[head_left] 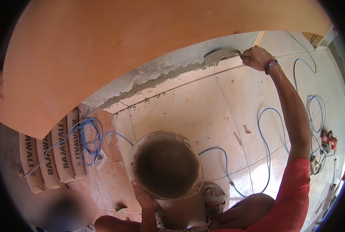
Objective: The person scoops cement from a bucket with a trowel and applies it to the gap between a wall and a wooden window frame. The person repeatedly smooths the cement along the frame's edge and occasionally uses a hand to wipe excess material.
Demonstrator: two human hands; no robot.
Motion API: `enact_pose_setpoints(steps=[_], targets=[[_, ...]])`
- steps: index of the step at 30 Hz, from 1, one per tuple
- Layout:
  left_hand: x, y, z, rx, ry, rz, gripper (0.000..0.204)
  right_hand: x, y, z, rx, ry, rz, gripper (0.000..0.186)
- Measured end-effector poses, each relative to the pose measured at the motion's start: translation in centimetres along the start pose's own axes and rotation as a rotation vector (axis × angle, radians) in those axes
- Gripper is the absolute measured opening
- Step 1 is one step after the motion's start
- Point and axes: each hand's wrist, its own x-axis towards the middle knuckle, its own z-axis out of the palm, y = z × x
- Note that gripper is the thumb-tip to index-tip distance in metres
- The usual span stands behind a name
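Bowl of grey mortar (166, 164) at lower centre, gripped at its near rim by left hand (144, 198) to keep it within reach, while right hand (256, 57), closed on trowel (222, 55) at upper right, presses mortar along wall base (157, 77); tiled floor (203, 112) open, blue cable (265, 131) looping at right.

Right arm: stretched up and forward, nearly straight, red sleeve at the shoulder
Right hand (256, 57): fist closed, beaded band at the wrist
Left hand (144, 199): low, close to the body, fingers gripping upward
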Motion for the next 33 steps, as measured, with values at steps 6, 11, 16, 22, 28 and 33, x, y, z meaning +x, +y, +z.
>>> enact_pose_setpoints(steps=[6,11,16,22,28,33], targets=[[-0.1,0.4,0.4,-0.028,0.066,-0.044,0.058,-1.1,-2.6,3.2,0.040,-0.057,-0.111,0.021],[0.3,-0.4,-0.5,0.029,0.035,-0.012,0.058,0.5,-3.8,6.9,0.140,-0.088,-0.030,0.023],[-0.1,0.3,0.4,0.000,0.087,-0.044,0.058,1.3,-1.2,5.2,0.084,-0.119,0.100,0.024],[0.5,-0.2,-0.7,0.020,-0.036,-0.027,0.063,0.8,0.1,1.5,0.013,-0.104,0.126,0.022],[0.3,-0.1,0.3,-0.060,-0.042,-0.047,0.065,0.3,1.7,0.3,-0.030,-0.025,0.097,0.021],[0.0,0.7,0.7,-0.045,-0.048,-0.062,0.065,-1.3,2.3,0.9,0.006,0.091,-0.040,0.020]])
